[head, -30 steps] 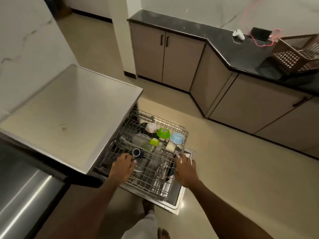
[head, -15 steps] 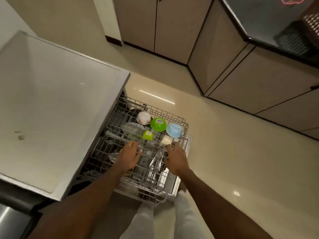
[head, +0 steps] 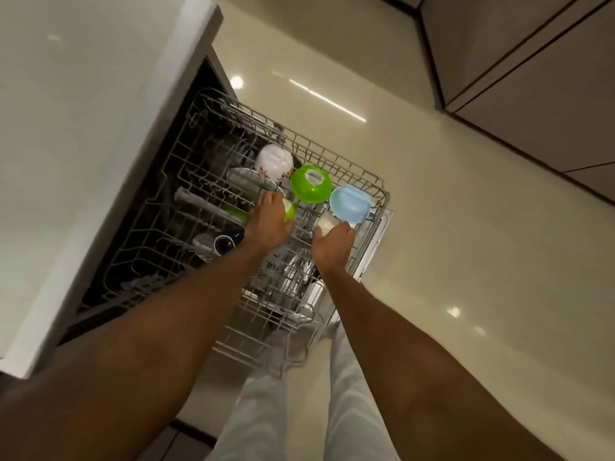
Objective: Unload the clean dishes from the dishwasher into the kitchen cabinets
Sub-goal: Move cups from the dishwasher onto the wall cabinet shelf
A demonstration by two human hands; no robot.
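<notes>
The dishwasher's lower wire rack (head: pixel 367 177) is pulled out over the floor. At its far end sit three upturned bowls: a white floral bowl (head: pixel 274 162), a green bowl (head: pixel 311 184) and a light blue bowl (head: pixel 350 204). My left hand (head: pixel 267 222) reaches in just below the green bowl, and its fingers wrap a small green cup (head: pixel 290 209). My right hand (head: pixel 332 242) grips a small cream cup (head: pixel 326 223) just under the blue bowl. A clear glass plate (head: pixel 248 181) and a dark mug (head: pixel 224 244) lie to the left of my left hand.
A cutlery basket (head: pixel 288 277) with utensils stands in the rack between my forearms. The steel counter top (head: pixel 83 128) overhangs the dishwasher on the left. Closed beige cabinets (head: pixel 532 78) run along the upper right, across a glossy floor (head: pixel 449 244).
I have leaned in over the rack. Both hands moved from the rack's middle toward its far end, the left onto the small green cup and the right onto the cream cup.
</notes>
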